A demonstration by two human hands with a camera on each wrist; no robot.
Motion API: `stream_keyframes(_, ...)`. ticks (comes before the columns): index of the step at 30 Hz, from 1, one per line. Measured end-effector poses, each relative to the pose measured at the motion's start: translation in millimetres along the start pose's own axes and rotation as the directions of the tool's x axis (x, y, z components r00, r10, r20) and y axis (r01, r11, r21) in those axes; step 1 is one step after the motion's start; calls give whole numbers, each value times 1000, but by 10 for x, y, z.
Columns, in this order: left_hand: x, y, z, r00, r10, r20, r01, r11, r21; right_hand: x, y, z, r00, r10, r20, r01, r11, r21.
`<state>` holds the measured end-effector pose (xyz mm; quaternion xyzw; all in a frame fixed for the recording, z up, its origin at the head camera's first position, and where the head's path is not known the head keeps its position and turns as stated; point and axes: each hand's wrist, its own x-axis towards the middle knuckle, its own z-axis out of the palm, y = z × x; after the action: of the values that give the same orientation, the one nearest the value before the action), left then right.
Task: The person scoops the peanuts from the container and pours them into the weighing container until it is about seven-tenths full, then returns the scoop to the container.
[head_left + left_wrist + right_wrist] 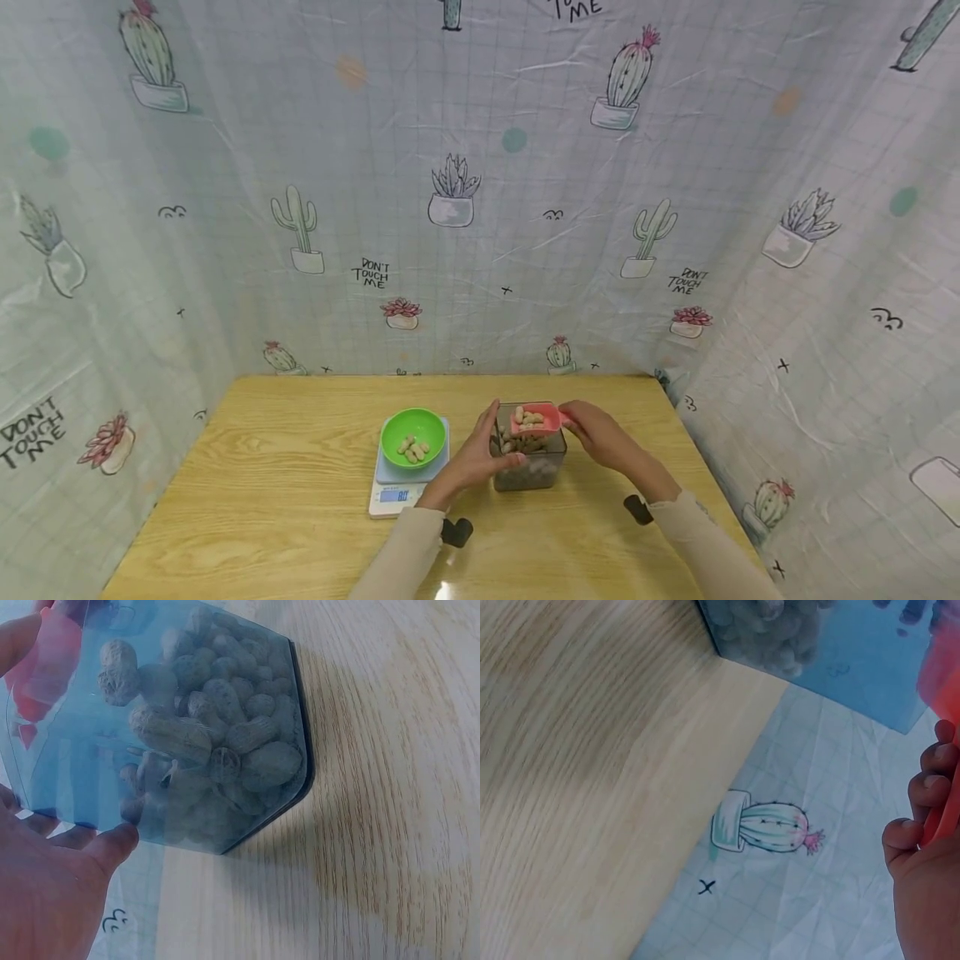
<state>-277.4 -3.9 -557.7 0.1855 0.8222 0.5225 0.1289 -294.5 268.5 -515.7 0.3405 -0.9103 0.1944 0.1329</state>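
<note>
A see-through square container (527, 477) partly filled with unshelled peanuts (221, 712) stands on the table. My left hand (474, 458) grips its left side, thumb over the near wall and fingers along the side. In my right hand (600, 433) is the handle of a red scoop (552, 418), held over the container's mouth with several peanuts in it. The right wrist view shows the fingers curled round the scoop's handle (939, 817). To the left, a green bowl (392, 450) with several peanuts sits on a white kitchen scale (381, 508).
The scale's lit display (393, 496) shows digits too small to read surely. A wood-grain table (270, 483) lies under everything. Behind it and at both sides hangs a cactus-print curtain (495, 333).
</note>
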Motion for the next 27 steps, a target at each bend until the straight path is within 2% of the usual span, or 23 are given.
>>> stream_keyframes(5, -2, 14, -14, 1000, -1, 18, 1, 1000, 1, -11, 2, -72, 999, 9, -37, -10, 1000, -29)
stream_keyframes(11, -13, 35, -33, 1000, -14, 14, 14, 1000, -27, 39, -6, -177, 996, -54, -67, 50, 997, -66)
stream_keyframes(15, -19, 82, -69, 1000, 28, -9, -28, 999, 20, 78, 6, -236, 991, -89, -96, 80, 992, -93)
stream_keyframes(21, -41, 238, -185, 992, 119, -40, -115, 990, 87, 154, -3, -336, 981, -125, -148, 108, 987, -117)
stream_keyframes(27, -103, 382, -326, 986, 140, -86, -130, 984, 119, 249, -98, -466, 993, -75, -91, 68, 995, -70)
